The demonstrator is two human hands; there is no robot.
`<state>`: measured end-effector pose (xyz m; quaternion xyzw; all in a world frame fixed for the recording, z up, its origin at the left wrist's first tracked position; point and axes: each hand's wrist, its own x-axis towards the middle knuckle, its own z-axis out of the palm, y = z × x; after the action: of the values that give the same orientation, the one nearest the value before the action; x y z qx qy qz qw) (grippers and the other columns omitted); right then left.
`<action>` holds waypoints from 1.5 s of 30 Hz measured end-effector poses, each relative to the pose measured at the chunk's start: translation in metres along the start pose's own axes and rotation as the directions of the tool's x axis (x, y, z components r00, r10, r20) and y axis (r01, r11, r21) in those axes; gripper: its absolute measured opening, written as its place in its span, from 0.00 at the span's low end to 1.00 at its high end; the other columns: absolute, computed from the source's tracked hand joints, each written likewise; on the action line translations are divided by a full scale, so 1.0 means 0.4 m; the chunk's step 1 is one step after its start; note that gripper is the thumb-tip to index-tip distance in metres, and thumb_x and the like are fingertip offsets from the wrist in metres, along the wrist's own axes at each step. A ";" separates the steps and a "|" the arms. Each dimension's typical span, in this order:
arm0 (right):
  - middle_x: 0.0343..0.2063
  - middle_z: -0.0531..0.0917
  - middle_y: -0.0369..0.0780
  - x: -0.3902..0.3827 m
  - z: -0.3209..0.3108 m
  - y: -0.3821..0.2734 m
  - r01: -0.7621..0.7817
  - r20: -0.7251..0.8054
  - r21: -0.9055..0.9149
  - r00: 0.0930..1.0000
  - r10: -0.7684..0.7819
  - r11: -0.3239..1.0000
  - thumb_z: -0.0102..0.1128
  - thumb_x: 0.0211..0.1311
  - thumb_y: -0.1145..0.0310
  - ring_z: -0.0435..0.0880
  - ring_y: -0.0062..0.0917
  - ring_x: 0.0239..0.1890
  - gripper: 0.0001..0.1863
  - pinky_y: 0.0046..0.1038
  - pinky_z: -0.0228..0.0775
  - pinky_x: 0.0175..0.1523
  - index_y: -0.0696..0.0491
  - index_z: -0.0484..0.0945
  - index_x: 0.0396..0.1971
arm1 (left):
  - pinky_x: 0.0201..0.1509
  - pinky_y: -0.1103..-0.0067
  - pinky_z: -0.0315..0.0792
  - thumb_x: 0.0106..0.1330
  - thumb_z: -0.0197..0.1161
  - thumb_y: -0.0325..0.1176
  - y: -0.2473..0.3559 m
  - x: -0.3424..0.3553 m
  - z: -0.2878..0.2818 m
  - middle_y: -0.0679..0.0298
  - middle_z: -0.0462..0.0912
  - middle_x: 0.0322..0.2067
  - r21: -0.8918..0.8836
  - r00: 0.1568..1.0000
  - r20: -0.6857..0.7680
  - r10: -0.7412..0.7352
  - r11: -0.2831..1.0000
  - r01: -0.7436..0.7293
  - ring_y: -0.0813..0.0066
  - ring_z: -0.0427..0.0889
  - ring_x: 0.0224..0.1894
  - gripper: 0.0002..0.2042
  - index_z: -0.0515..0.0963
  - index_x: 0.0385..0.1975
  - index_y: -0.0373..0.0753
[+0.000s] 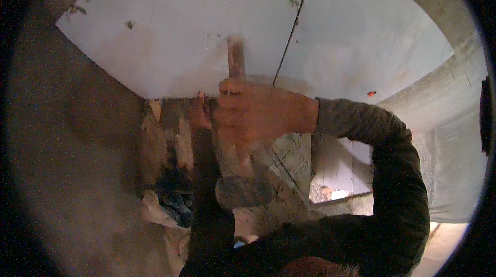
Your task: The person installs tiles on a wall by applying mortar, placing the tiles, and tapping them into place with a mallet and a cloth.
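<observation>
My right hand [258, 111] reaches in from the right with its elbow bent. Its fingers are wrapped round the handle of what looks like a mallet [236, 60], smeared by motion. The handle's wooden-looking end sticks up above my fist, over a large pale tile [170, 34]. Below the fist hangs a dark, blocky head [243, 192]. My left hand [199, 111] is just left of the right one, by the tile's near edge. It is blurred and partly hidden, so its fingers cannot be made out clearly.
A second pale tile [356, 34] lies right of the first, with a thin dark gap between them. A small orange piece [371, 93] is near its lower edge. Grey walls flank the tiles. Dark crumpled cloth [175, 197] lies at lower left. A bright opening [341, 168] shows under my right arm.
</observation>
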<state>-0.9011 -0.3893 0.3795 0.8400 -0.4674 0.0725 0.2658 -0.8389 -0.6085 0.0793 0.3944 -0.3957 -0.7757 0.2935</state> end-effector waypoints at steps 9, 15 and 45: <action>0.32 0.77 0.37 -0.105 0.078 -0.209 -0.095 0.164 0.337 0.986 0.041 0.937 0.63 0.49 0.63 0.78 0.37 0.44 0.07 0.44 0.70 0.61 0.47 0.78 0.29 | 0.26 0.79 0.64 0.62 0.74 0.50 0.027 -0.018 0.017 0.70 0.82 0.35 0.082 0.999 -0.004 -0.052 0.995 0.052 0.81 0.69 0.25 0.18 0.82 0.44 0.46; 0.36 0.78 0.36 -0.161 0.272 -0.253 0.043 0.209 0.238 0.973 -0.095 0.970 0.63 0.52 0.62 0.78 0.36 0.49 0.06 0.45 0.69 0.62 0.45 0.78 0.30 | 0.31 0.78 0.67 0.63 0.72 0.55 0.023 0.000 0.004 0.70 0.82 0.38 0.110 0.999 0.042 -0.028 0.994 0.023 0.80 0.69 0.26 0.22 0.82 0.46 0.46; 0.40 0.82 0.47 -0.495 0.074 -0.424 -0.806 0.615 0.465 0.591 0.522 0.366 0.64 0.67 0.58 0.86 0.42 0.39 0.18 0.41 0.79 0.31 0.49 0.75 0.51 | 0.35 0.75 0.75 0.62 0.75 0.41 0.064 -0.037 -0.024 0.60 0.86 0.36 0.348 0.993 0.060 0.104 0.930 -0.118 0.76 0.79 0.32 0.18 0.82 0.42 0.34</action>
<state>-0.8744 -0.1852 0.2169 0.5990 -0.7444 0.1918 -0.2245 -0.8195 -0.6140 0.1032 0.4017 -0.5551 -0.6827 0.2539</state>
